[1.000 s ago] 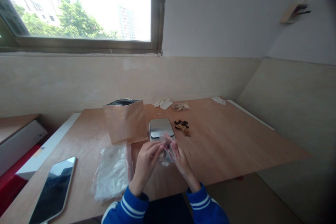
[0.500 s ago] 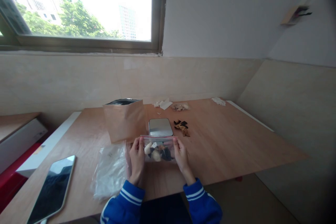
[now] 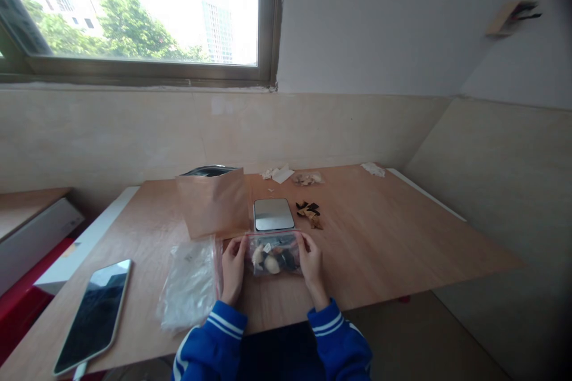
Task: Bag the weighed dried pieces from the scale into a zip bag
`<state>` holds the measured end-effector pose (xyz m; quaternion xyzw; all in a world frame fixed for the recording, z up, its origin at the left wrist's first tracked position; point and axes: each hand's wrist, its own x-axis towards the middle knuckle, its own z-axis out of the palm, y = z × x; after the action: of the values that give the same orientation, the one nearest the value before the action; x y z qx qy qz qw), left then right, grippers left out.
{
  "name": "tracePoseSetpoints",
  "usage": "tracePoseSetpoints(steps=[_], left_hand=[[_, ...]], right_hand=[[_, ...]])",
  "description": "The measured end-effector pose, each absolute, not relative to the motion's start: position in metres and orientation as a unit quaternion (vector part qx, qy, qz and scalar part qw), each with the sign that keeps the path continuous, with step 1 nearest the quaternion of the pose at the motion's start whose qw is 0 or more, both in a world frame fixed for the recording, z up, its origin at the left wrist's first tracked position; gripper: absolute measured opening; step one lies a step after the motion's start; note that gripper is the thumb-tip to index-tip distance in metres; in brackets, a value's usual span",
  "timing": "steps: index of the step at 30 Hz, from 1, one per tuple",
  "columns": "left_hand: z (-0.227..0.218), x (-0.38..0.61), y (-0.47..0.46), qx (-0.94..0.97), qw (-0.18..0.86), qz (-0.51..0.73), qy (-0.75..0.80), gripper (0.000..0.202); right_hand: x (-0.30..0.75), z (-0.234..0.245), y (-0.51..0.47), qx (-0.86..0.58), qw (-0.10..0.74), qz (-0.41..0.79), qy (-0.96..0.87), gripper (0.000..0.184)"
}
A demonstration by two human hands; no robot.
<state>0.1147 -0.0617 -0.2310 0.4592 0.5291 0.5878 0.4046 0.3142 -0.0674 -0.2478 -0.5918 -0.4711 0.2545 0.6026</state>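
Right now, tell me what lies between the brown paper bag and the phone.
In the head view, a clear plastic bag pile lies between the brown paper bag and phone.

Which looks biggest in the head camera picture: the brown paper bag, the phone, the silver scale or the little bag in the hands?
1. Brown paper bag
2. Phone, though it lies nearer the camera, so it may only look big
3. Little bag, held by left hand and right hand
4. Silver scale, nearly alike
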Motion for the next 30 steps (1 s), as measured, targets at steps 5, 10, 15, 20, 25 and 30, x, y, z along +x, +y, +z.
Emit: tracePoseSetpoints(steps=[5,10,15,20,25,30], left_hand=[[-0.2294,0.1152,-0.0624,0.454,0.429,0.585,0.518,0.045],[-0.2272,0.1173,-0.0651,0.465,0.452,0.581,0.491,0.043],[-0.2298,0.1185,-0.0637,0.456,0.437,0.596,0.496,0.042],[-0.2303,0.1188,-0.0634,0.454,0.419,0.599,0.51,0.043],[-0.2281,0.1189,-0.0648,0.454,0.407,0.598,0.519,0.043],[-0.2284,0.1215,-0.0658,0.444,0.425,0.608,0.501,0.04]], right_hand=[[0.3149,-0.246,-0.0698,-0.599,0.6,0.243,-0.472,0.053],[0.3142,-0.244,-0.0698,-0.591,0.613,0.239,-0.468,0.051],[0.315,-0.2456,-0.069,-0.6,0.625,0.222,-0.449,0.051],[0.3155,-0.2478,-0.0696,-0.609,0.625,0.201,-0.446,0.051],[0.3149,-0.2473,-0.0698,-0.604,0.625,0.205,-0.451,0.049],[0.3144,-0.2482,-0.0693,-0.583,0.635,0.258,-0.437,0.046]])
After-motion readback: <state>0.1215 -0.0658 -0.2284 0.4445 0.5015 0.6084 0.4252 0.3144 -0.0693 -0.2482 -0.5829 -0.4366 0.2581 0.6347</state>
